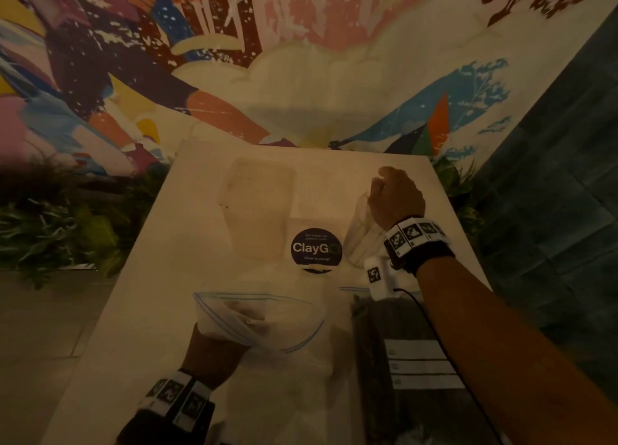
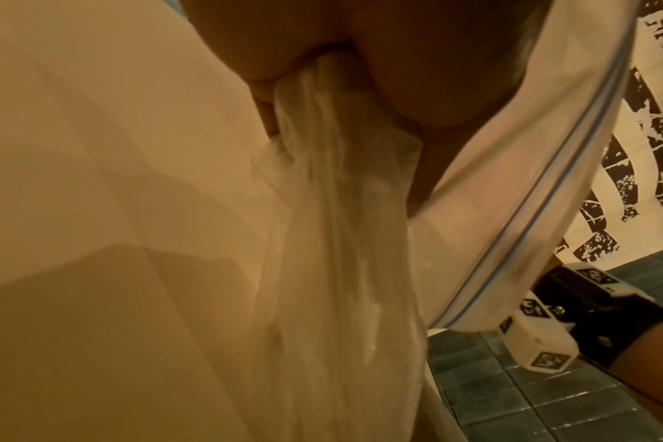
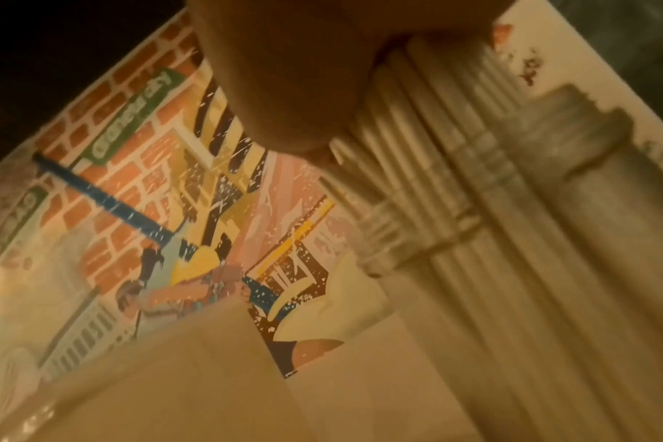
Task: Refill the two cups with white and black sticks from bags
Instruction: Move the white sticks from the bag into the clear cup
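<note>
My right hand (image 1: pixel 396 197) grips a bundle of white sticks (image 3: pixel 455 179) at the table's far right. The sticks point down into a clear cup (image 1: pixel 359 235) under the hand. The cup's ridged rim (image 3: pixel 398 242) surrounds the bundle in the right wrist view. At the front, my left hand (image 1: pixel 230 321) grips the wall of a clear zip bag (image 1: pixel 284 317) and holds its mouth wide. Bunched plastic (image 2: pixel 322 209) runs out of that fist. A second clear cup (image 1: pixel 261 204) stands at the back centre. A bag of black sticks (image 1: pixel 401 351) lies flat at the front right.
The white table (image 1: pixel 150 311) has a round dark "ClayGo" sticker (image 1: pixel 316 247) in its middle. A painted mural wall (image 1: pixel 234 60) rises behind the table. Green plants (image 1: pixel 60 224) line the left side, and dark tiles (image 1: pixel 551 194) fill the right.
</note>
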Motion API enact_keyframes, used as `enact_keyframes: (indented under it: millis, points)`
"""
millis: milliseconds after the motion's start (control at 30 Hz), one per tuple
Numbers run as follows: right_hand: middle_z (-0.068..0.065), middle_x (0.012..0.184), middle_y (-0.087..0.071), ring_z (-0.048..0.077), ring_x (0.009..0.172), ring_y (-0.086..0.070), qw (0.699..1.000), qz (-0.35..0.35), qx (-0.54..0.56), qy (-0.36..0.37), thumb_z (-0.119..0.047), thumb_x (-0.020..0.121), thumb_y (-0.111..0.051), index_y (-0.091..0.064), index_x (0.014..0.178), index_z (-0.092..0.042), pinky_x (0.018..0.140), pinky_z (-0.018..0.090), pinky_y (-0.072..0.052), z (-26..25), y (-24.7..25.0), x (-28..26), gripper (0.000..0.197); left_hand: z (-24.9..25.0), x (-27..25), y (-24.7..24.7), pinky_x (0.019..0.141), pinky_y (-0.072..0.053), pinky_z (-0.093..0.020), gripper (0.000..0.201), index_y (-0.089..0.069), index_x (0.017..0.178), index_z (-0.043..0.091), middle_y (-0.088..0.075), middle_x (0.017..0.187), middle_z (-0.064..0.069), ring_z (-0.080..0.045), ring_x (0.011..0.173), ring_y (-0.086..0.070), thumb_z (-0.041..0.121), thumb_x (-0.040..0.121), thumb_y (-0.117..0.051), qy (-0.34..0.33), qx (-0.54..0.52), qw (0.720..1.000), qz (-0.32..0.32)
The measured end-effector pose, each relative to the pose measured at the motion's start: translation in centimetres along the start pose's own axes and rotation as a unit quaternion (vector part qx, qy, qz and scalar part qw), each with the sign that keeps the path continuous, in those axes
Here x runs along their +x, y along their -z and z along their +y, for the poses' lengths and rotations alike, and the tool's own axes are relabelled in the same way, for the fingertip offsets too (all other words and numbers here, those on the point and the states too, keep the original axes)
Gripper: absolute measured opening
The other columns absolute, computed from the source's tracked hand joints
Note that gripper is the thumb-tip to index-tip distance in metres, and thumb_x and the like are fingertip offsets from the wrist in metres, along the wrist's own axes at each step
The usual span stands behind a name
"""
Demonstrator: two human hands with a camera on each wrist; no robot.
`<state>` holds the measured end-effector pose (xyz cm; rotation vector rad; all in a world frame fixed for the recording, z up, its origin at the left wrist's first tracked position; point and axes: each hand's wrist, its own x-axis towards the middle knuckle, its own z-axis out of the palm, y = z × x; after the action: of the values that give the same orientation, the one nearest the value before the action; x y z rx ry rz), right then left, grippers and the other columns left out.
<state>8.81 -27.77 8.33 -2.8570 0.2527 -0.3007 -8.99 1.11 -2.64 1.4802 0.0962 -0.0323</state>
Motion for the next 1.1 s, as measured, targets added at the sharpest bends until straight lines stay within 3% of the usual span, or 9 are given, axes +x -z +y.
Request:
enact_keyframes:
  millis: [100,200,267,367,467,567,833,967,1100]
  points:
    - [0.010,0.142,-0.042,0.034,0.129,-0.035,0.995,-0.060,-0.081,-0.003,-0.043,0.098,-0.026,-0.037,0.137,-0.016,0.105,0.054,-0.027,-0.2,0.1,0.0,0.049,0.1,0.1,0.3,0.081,-0.053,-0.055,0.059,-0.076,0.078,0.022,-0.073,0.089,-0.013,-0.034,0.087,-0.067,0.061,0.035,-0.088,0.006,0.012,1.000,-0.007]
    - [0.013,0.156,-0.017,0.039,0.142,-0.010,0.988,-0.110,-0.090,-0.055,-0.069,0.089,-0.013,-0.021,0.146,-0.018,0.110,0.065,-0.003,-0.4,0.3,0.0,0.078,0.8,0.3,0.3,0.084,-0.054,-0.050,0.065,-0.075,0.086,0.026,-0.074,0.093,-0.004,-0.022,0.091,-0.068,0.066,0.035,-0.085,0.016,0.061,0.998,-0.030]
    - [0.016,0.156,-0.014,0.039,0.143,-0.009,0.997,-0.014,-0.064,-0.028,-0.073,0.087,-0.014,-0.020,0.148,-0.015,0.110,0.065,-0.004,-1.1,1.4,-1.1,0.084,1.9,0.0,0.4,0.084,-0.053,-0.032,0.060,-0.067,0.092,0.054,-0.071,0.095,0.019,0.000,0.092,-0.064,0.073,0.035,-0.078,0.002,0.124,0.990,-0.070]
    - [0.015,0.121,-0.061,0.029,0.112,-0.056,0.960,0.194,0.134,0.151,-0.049,0.093,-0.039,-0.057,0.121,-0.009,0.096,0.043,-0.040,-3.1,3.2,-5.5,0.052,3.2,-0.1,0.5,0.089,-0.049,-0.026,0.067,-0.057,0.100,0.063,-0.063,0.105,0.025,0.007,0.098,-0.057,0.085,0.037,-0.067,-0.002,0.218,0.969,-0.115]
    - [-0.001,0.086,-0.070,0.008,0.078,-0.060,0.924,-0.062,0.322,0.199,-0.028,0.088,-0.057,-0.069,0.091,-0.015,0.072,0.023,-0.049,-5.2,3.3,-12.4,0.018,3.8,0.2,1.2,0.093,-0.050,-0.028,0.092,-0.046,0.123,0.046,-0.055,0.120,0.022,0.009,0.107,-0.053,0.071,0.041,-0.079,0.010,0.236,0.963,-0.131]
    - [0.001,0.101,-0.071,0.008,0.088,-0.062,0.894,-0.298,0.265,0.205,-0.017,0.090,-0.059,-0.071,0.103,-0.014,0.081,0.022,-0.050,-5.8,-0.2,-16.7,0.018,3.7,0.4,2.2,0.101,-0.046,-0.035,0.109,-0.037,0.137,0.035,-0.048,0.133,0.016,-0.003,0.121,-0.048,0.070,0.043,-0.079,0.007,0.264,0.952,-0.157]
    - [-0.003,0.135,-0.051,0.018,0.091,-0.065,0.897,-0.302,0.270,0.178,-0.031,0.080,-0.068,-0.041,0.139,-0.028,0.089,0.038,-0.051,-6.4,-4.4,-18.1,0.065,4.6,0.0,1.0,0.079,-0.045,-0.009,0.071,-0.059,0.108,0.045,-0.063,0.097,0.029,0.010,0.092,-0.058,0.068,0.041,-0.071,-0.077,0.192,0.976,-0.067]
    - [0.004,0.128,-0.058,0.026,0.113,-0.057,0.921,-0.178,0.249,0.242,-0.040,0.076,-0.064,-0.057,0.126,-0.019,0.098,0.038,-0.047,-6.8,-4.3,-18.6,0.054,4.4,0.3,1.2,0.072,-0.051,-0.009,0.039,-0.061,0.086,0.066,-0.064,0.085,0.040,0.016,0.084,-0.061,0.086,0.052,-0.059,-0.089,0.177,0.976,-0.088]
    - [0.000,0.098,-0.066,0.020,0.090,-0.061,0.899,-0.174,0.335,0.221,-0.044,0.075,-0.055,-0.062,0.100,-0.019,0.081,0.033,-0.050,-7.4,-3.7,-18.8,0.036,4.1,0.7,1.5,0.073,-0.056,-0.023,0.038,-0.066,0.084,0.060,-0.069,0.086,0.030,0.005,0.083,-0.066,0.084,0.055,-0.060,-0.082,0.168,0.976,-0.108]
